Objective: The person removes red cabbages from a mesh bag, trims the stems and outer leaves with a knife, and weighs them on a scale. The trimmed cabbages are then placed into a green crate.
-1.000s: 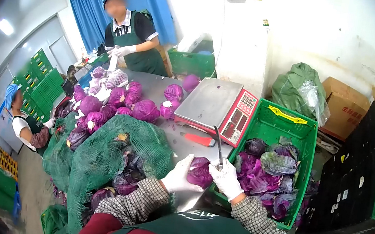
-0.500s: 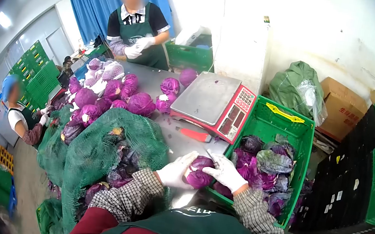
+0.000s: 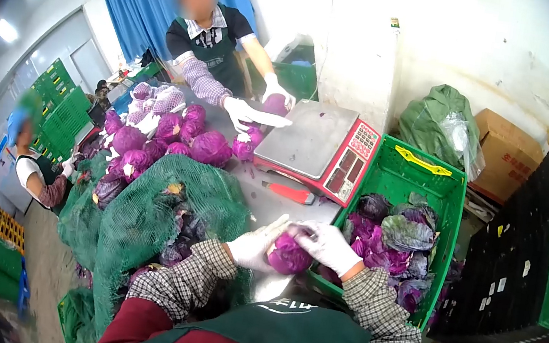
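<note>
Between my gloved hands is a red cabbage, held above the near edge of the metal table. My left hand cups it from the left side. On the right, my right hand has its fingers bent against the top of the cabbage; whether a tool sits in that palm is hidden. Close by on my right, a green crate holds trimmed purple leaves. A green mesh sack with more red cabbages lies to my left.
A red-framed scale stands beyond my hands, with a red-handled tool before it. Red cabbages are heaped at left. A co-worker reaches across the table; another person stands far left. Black and green crates stand at right.
The cabbage has turned in my hands, and the thin blade near my right fingers no longer shows. The co-worker's hands have come down to the cabbages beside the scale.
</note>
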The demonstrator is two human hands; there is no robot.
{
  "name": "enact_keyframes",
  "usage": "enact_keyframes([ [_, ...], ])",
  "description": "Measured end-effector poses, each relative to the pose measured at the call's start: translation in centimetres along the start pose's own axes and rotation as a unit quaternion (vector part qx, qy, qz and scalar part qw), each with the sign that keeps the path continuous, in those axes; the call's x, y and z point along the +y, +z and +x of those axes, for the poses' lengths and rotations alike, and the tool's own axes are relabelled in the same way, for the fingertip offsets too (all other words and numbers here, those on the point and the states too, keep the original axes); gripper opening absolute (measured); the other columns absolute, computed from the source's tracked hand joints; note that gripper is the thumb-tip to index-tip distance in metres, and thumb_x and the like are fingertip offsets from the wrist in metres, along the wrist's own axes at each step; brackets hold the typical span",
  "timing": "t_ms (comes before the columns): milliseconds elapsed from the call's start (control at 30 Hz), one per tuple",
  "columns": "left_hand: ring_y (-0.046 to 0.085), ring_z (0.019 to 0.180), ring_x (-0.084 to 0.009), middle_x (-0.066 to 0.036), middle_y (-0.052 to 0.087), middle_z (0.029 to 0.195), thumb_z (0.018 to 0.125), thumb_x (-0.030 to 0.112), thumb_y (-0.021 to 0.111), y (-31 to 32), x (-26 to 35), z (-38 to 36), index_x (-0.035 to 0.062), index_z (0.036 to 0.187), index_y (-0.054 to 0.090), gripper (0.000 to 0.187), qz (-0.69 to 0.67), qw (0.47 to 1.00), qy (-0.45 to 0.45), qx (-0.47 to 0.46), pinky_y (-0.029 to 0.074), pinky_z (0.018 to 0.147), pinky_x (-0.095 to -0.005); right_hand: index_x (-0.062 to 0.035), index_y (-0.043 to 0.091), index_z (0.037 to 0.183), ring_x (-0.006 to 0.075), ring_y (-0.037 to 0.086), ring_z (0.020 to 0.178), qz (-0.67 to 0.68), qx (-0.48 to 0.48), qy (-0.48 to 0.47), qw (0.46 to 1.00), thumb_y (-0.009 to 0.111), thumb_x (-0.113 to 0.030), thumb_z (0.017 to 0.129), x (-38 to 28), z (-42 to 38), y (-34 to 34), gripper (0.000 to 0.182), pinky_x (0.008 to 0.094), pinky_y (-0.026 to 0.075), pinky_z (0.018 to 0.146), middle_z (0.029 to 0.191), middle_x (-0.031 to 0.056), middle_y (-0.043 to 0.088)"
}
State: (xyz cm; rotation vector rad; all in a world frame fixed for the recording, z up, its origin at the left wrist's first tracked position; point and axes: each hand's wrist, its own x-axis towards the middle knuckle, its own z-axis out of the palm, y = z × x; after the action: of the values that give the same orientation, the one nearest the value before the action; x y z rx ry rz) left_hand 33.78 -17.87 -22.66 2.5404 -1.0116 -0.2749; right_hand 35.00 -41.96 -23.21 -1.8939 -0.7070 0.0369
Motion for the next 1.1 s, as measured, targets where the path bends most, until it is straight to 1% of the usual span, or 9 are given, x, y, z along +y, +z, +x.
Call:
enact_keyframes([
  [67, 0.041, 0.129, -0.0439, -0.028, 0.018, 0.151, 0.063, 0.047, 0.082, -0.4, -0.1, -0.6, 0.0018, 0.148, 0.015, 0.118, 0.007, 1.0, -0.004, -0.025, 0.038, 0.107, -0.0423, -0.0018, 0.065, 0.101, 0.019, 0.059, 0.05, 0.068, 0.102, 0.138, 0.983, 0.06, -0.023, 0.089, 2.3, 0.1, -0.2, 0.024, 0.0323, 0.046, 0.046, 0.075, 0.0137, 0.066],
  [200, 0.023, 0.142, -0.0369, -0.031, 0.015, 0.151, 0.061, 0.043, 0.087, -1.6, -1.6, -2.2, -0.0098, 0.144, 0.012, 0.123, -0.112, 0.984, -0.111, -0.08, 0.025, 0.115, -0.0393, -0.0101, 0.056, 0.09, 0.0065, 0.043, 0.043, 0.308, 0.303, 0.259, 0.864, 0.064, -0.017, 0.09, 7.0, -4.7, -0.9, 0.011, 0.0246, 0.038, 0.041, 0.064, -0.0032, 0.051],
  [300, 0.042, 0.129, -0.0297, -0.024, 0.041, 0.136, 0.061, 0.039, 0.088, -0.1, -0.9, -1.4, -0.0096, 0.139, 0.022, 0.113, -0.252, 0.944, -0.214, -0.005, 0.028, 0.113, -0.0376, -0.0048, 0.055, 0.114, 0.0083, 0.05, 0.052, -0.031, 0.362, 0.131, 0.922, 0.069, -0.013, 0.086, 14.0, -10.2, -0.4, 0.032, 0.0232, 0.041, 0.044, 0.073, -0.0009, 0.055],
  [367, 0.049, 0.122, -0.0245, -0.018, 0.049, 0.128, 0.063, 0.033, 0.089, 1.4, -0.3, -0.5, -0.0054, 0.134, 0.031, 0.099, -0.221, 0.946, -0.232, 0.049, 0.04, 0.105, -0.0356, -0.0036, 0.046, 0.134, 0.0088, 0.055, 0.064, 0.109, 0.315, 0.239, 0.912, 0.071, -0.008, 0.083, 13.7, -11.9, -0.2, 0.057, 0.0207, 0.045, 0.052, 0.089, 0.0002, 0.059],
  [533, 0.051, 0.119, -0.0251, -0.018, 0.049, 0.127, 0.063, 0.034, 0.088, 1.3, 0.2, -1.4, -0.0047, 0.135, 0.033, 0.099, -0.361, 0.909, -0.182, 0.102, 0.037, 0.107, -0.0359, -0.0035, 0.06, 0.116, 0.0023, 0.047, 0.059, 0.277, 0.059, 0.238, 0.929, 0.07, -0.013, 0.086, 2.3, -5.7, 2.0, 0.033, 0.017, 0.035, 0.046, 0.083, -0.0034, 0.058],
  [700, 0.046, 0.122, -0.02, -0.012, 0.045, 0.129, 0.066, 0.024, 0.088, 0.3, -1.0, -2.4, -0.0012, 0.138, 0.03, 0.096, -0.429, 0.886, -0.165, 0.054, 0.036, 0.107, -0.0353, 0.0021, 0.055, 0.124, 0.02, 0.063, 0.092, 0.263, 0.03, 0.128, 0.956, 0.069, -0.022, 0.085, 4.5, -3.8, 6.0, 0.048, 0.0313, 0.05, 0.081, 0.103, 0.0095, 0.064],
  [833, 0.05, 0.117, -0.0197, -0.013, 0.049, 0.127, 0.066, 0.024, 0.088, -0.7, 0.8, -1.8, -0.0015, 0.134, 0.035, 0.09, -0.444, 0.871, -0.205, 0.051, 0.041, 0.103, -0.0354, -0.0021, 0.056, 0.121, 0.0359, 0.065, 0.085, -0.127, -0.011, 0.088, 0.988, 0.055, -0.029, 0.087, 1.4, -3.4, 5.5, 0.043, 0.0433, 0.053, 0.077, 0.097, 0.0218, 0.065],
  [1000, 0.058, 0.11, -0.0205, -0.014, 0.058, 0.116, 0.064, 0.027, 0.088, 0.9, 0.8, -2.2, -0.0041, 0.131, 0.041, 0.088, -0.4, 0.885, -0.201, 0.127, 0.044, 0.1, -0.0362, -0.0027, 0.064, 0.078, 0.0381, 0.063, 0.069, -0.215, 0.195, 0.03, 0.957, 0.052, -0.013, 0.085, 6.8, -3.1, 3.1, 0.017, 0.0446, 0.052, 0.062, 0.073, 0.0203, 0.064],
  [1100, 0.058, 0.11, -0.0225, -0.015, 0.058, 0.117, 0.065, 0.029, 0.088, 1.0, -0.5, -2.9, -0.004, 0.133, 0.038, 0.09, -0.439, 0.866, -0.198, 0.136, 0.045, 0.101, -0.0358, -0.0015, 0.065, 0.09, 0.0261, 0.065, 0.07, -0.011, 0.307, 0.259, 0.916, 0.054, -0.004, 0.083, 12.2, -6.6, -3.2, 0.013, 0.0372, 0.052, 0.064, 0.078, 0.0112, 0.067],
])
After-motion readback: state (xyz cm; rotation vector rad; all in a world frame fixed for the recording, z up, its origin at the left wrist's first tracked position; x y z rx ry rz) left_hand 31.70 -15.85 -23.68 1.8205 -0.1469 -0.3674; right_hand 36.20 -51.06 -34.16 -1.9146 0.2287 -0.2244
